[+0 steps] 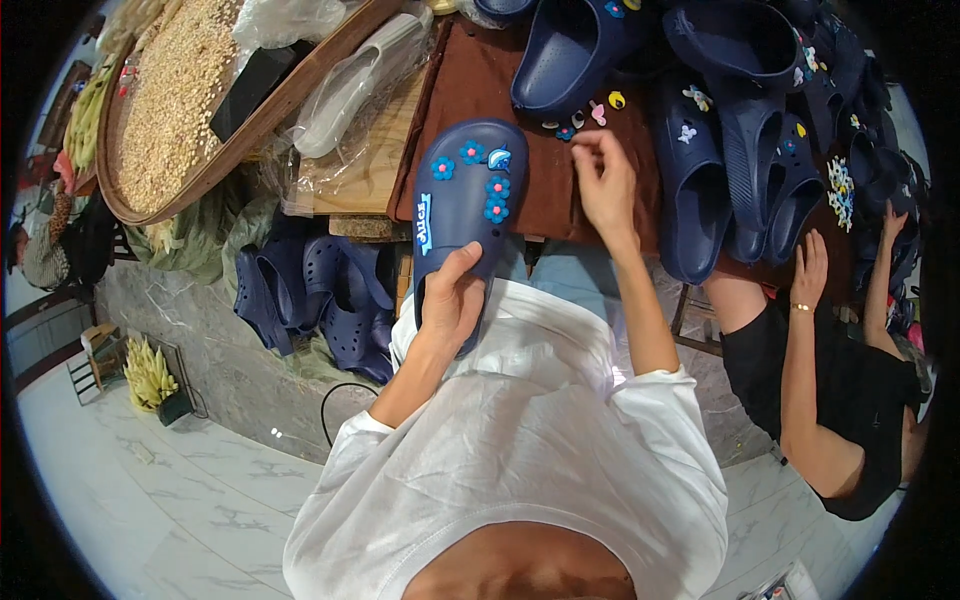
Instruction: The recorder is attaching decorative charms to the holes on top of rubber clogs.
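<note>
My left hand (455,295) grips a navy clog (463,215) by its heel end, thumb on top. Blue flower charms, a whale-like charm (500,160) and a blue-and-white letter charm (423,222) sit on its upper. Beyond the table edge, to the right of the clog, my right hand (605,185) has its fingers curled together in a pinch; whatever is between the fingertips is hidden. Just past them lie loose charms: a pink one (598,114), a yellow-and-black one (616,100) and a blue flower (565,132). Another navy clog (560,60) rests behind these.
A brown cloth (455,75) covers the table. At left stand a woven tray of pale grains (170,110) and a bagged white shoe (355,90). Navy clogs (690,190) pile at right, beside a co-worker's hand (810,270). More clogs (340,290) hang below the table's left.
</note>
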`<state>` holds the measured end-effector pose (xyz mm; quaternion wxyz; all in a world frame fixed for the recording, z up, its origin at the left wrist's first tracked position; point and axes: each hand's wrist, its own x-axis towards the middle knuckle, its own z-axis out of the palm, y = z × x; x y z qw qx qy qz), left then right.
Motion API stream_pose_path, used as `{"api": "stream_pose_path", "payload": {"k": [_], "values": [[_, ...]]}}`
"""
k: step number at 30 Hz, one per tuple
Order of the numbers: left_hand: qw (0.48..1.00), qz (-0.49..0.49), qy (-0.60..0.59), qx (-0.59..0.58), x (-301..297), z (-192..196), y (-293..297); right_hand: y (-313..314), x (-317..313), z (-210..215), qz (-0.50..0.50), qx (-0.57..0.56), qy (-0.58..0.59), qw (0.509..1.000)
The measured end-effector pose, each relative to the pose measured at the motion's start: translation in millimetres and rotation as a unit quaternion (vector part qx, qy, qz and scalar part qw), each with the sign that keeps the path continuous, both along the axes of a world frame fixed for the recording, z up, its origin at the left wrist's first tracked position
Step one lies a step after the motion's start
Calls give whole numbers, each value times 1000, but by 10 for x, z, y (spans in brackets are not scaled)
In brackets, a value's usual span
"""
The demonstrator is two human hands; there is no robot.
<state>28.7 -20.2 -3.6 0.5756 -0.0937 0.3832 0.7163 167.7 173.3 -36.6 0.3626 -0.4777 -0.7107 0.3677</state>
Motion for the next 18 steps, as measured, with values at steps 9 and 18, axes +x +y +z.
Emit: {"api": "stream_pose_path", "payload": {"k": [9,18], "values": [[998,-11,45,-34,40,67,60,421,-15,-104,10,123,-172,977],[997,35,64,-19,88,55,88,75,60,57,20,124,-90,988]]}}
